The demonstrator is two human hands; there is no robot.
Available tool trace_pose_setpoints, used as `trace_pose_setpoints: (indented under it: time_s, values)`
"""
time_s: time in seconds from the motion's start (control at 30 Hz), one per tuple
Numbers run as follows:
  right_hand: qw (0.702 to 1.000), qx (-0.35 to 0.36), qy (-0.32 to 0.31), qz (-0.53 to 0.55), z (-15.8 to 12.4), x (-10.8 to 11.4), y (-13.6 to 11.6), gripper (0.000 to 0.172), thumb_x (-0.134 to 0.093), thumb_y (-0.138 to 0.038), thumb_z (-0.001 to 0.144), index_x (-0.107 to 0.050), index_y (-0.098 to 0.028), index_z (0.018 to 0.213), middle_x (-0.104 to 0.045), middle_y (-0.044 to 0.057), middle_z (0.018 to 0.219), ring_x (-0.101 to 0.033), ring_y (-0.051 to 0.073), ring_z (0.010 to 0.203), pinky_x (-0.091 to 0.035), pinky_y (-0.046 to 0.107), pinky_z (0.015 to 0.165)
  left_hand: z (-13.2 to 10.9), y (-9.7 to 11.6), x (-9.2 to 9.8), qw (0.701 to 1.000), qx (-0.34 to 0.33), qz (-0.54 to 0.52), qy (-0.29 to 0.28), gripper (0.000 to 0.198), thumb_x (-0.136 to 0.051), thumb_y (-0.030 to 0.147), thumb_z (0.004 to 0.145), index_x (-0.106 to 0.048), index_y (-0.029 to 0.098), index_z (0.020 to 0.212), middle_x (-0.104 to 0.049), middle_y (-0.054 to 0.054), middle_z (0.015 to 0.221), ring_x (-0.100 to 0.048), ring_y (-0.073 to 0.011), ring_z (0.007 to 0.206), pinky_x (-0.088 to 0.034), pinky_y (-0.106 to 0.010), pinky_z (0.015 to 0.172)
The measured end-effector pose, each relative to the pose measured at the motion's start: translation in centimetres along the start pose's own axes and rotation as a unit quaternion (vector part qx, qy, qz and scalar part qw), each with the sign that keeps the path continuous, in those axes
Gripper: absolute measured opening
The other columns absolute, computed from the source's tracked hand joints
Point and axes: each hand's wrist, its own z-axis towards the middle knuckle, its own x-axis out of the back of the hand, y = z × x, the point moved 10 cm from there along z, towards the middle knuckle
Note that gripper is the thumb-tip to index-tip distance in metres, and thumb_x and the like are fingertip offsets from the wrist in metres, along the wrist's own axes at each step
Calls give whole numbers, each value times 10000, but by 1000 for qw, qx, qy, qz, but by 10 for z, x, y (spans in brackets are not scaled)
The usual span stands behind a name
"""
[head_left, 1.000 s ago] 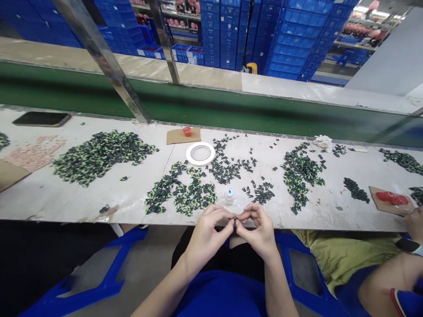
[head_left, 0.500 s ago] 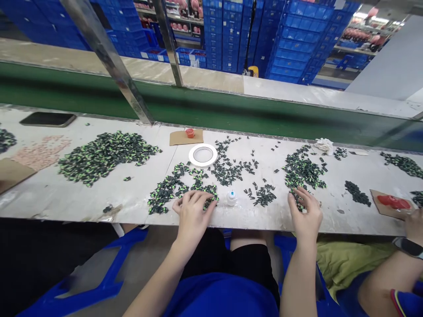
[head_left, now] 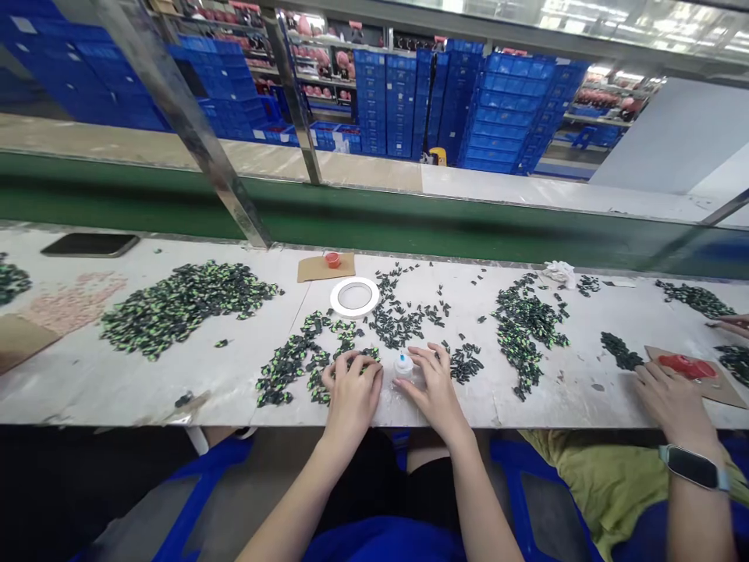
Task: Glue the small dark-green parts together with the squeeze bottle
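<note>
My left hand (head_left: 353, 390) rests at the near edge of a loose cluster of small black-and-green pieces (head_left: 298, 343). Its fingers are curled down, and what they hold, if anything, is hidden. Beside it, my right hand (head_left: 438, 390) has thumb and forefinger apart around a small white bottle with a blue tip (head_left: 403, 365); whether they touch it I cannot tell. Small dark pieces (head_left: 466, 364) lie just right of that hand. More of them (head_left: 391, 324) are scattered beyond the bottle, next to a white ring-shaped roll (head_left: 354, 297).
A red cup (head_left: 332, 259) stands on cardboard at the back. Larger piles of black-and-green pieces (head_left: 187, 304) lie left and right (head_left: 530, 332). A phone (head_left: 90, 244) is far left. At right, a co-worker's hand (head_left: 672, 398) is beside red items (head_left: 690, 365) on cardboard.
My right hand has left the right-hand black-and-green pile and moved left to the white bottle. My left hand stays by its cluster. The view has tilted up, and the co-worker's hand has moved left.
</note>
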Motion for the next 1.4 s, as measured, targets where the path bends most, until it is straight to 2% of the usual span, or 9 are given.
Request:
trace_pose_setpoints:
  time_s: [0.07,0.17,0.23,0.37,0.53,0.7,0.8,1.0,1.4]
  values:
    - [997,-38,-3,68,-2,1,6,283,-641,-351,818,-546,-195,1034,-563,99,1262,-359,281,1322,-368,473,1054,2,4,3,1000,-11,-1,16,138,-551,146,871,-670,159,804,-676,-66,917,-489,-299,1033,-270,-442,833]
    - [974,-125,5,188,-14,7,25,314,-638,-409,808,-482,-193,974,-618,107,1163,-561,241,1131,-461,406,946,4,15,4,998,-40,-39,21,125,-546,144,880,-669,156,860,-675,-63,940,-492,-284,1039,-288,-416,836]
    - [954,-156,55,249,-25,21,36,345,-685,-414,759,-473,-188,909,-663,77,988,-637,200,908,-506,332,808,3,24,-3,995,-60,-84,-4,104,-571,146,871,-668,180,884,-680,-39,940,-497,-271,1055,-284,-403,843]
    - [923,-175,195,283,-46,60,59,360,-773,-389,629,-540,-158,779,-605,6,686,-557,128,619,-441,229,579,-1,33,-22,981,-68,-163,-80,110,-631,125,831,-673,226,839,-696,20,897,-525,-248,1060,-246,-407,866]
    - [882,-207,254,339,-61,67,82,386,-774,-427,581,-631,-124,773,-646,58,736,-600,173,691,-480,283,649,-3,21,-41,960,15,-220,-171,139,-655,106,803,-674,221,880,-708,20,929,-559,-224,1046,-238,-418,903]
    - [903,-233,266,244,-63,62,74,385,-686,-488,693,-597,-113,697,-593,40,617,-530,132,550,-435,245,521,-1,9,-47,943,104,-236,-208,179,-696,126,764,-681,213,920,-719,10,908,-573,-218,1061,-244,-425,951]
    - [912,-238,270,196,-60,61,65,411,-664,-517,703,-594,-112,711,-597,41,616,-541,138,549,-441,245,518,-1,8,-47,938,131,-245,-208,159,-701,127,757,-687,218,886,-723,10,876,-585,-215,1058,-240,-433,967]
    - [927,-228,252,157,-54,58,55,385,-648,-500,717,-602,-118,707,-621,46,624,-576,150,567,-458,241,535,-1,6,-46,934,153,-246,-207,172,-702,112,750,-682,219,883,-723,9,885,-621,-196,979,-223,-444,987]
    - [942,-209,231,126,-49,54,51,367,-622,-488,752,-613,-122,719,-637,45,633,-581,148,561,-458,232,528,1,5,-47,934,151,-240,-218,147,-711,150,747,-682,226,869,-724,1,872,-612,-209,1003,-232,-456,998]
